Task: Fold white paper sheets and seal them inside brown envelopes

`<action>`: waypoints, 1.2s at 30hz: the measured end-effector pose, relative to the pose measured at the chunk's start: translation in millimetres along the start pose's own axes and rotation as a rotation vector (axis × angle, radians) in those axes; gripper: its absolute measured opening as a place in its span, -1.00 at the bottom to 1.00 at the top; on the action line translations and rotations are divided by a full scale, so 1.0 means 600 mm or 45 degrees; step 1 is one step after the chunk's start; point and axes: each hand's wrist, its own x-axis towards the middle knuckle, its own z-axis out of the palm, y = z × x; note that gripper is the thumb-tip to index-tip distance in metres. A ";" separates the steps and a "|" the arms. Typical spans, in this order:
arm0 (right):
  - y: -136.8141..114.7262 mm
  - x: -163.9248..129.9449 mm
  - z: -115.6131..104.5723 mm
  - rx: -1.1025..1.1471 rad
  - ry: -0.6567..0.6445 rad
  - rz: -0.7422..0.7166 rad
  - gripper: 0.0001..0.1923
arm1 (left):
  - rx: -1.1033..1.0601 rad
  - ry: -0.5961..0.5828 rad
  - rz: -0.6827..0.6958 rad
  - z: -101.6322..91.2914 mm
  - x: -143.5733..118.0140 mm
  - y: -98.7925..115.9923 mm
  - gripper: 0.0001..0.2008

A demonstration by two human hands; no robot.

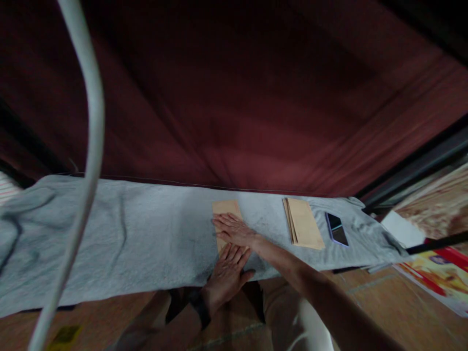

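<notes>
A long, narrow desk (153,287) runs across the view, draped in a grey cloth (139,239) that wrinkles and bunches far to the left of the hands. Both hands lie flat and open, grasping nothing, palms pressed down on a tan envelope (225,208) that rests on the cloth. The right hand (234,229) lies across the envelope's middle, fingers pointing left; the left hand (227,273) covers its near end, fingers pointing away, just below the right hand and touching it. To the right of the hands, well apart, sits a stack (304,223) of similar envelopes, and just beyond that a phone (337,229) lies face up. Behind the desk, past the hands, a dark red curtain (234,107) fills the wall. A pale curved pipe (87,146) crosses the view on the left. Below the hands is a brown floor (383,297), and at far right lies a bright red and yellow print (442,278).
</notes>
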 end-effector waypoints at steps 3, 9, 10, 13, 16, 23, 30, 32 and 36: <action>-0.008 -0.007 0.001 0.029 -0.065 -0.080 -0.46 | 0.002 0.002 0.009 0.000 0.000 0.001 -0.37; 0.030 0.046 -0.009 0.003 -0.002 0.068 -0.46 | 0.034 0.041 0.035 0.002 0.001 -0.001 -0.38; 0.038 0.056 -0.011 -0.007 0.013 0.103 -0.46 | 0.041 0.047 0.037 0.003 0.001 -0.001 -0.39; 0.054 0.079 -0.015 -0.041 0.048 0.214 -0.46 | 0.059 0.057 0.053 0.003 0.002 0.000 -0.40; 0.057 0.080 -0.012 -0.073 0.072 0.285 -0.45 | 0.052 0.054 0.065 0.001 0.002 -0.002 -0.42; 0.035 -0.003 0.000 -0.044 0.048 0.401 -0.42 | -0.003 -0.058 0.043 0.003 0.004 -0.008 -0.40; -0.004 -0.097 -0.007 0.096 0.000 0.432 -0.43 | -0.028 -0.129 0.037 0.002 0.008 -0.009 -0.37; -0.015 -0.120 -0.007 0.104 0.014 0.429 -0.44 | -0.016 -0.177 0.018 -0.003 0.010 -0.007 -0.35; -0.038 -0.158 -0.004 0.127 0.050 0.433 -0.44 | 0.022 -0.231 0.008 -0.008 0.012 -0.005 -0.33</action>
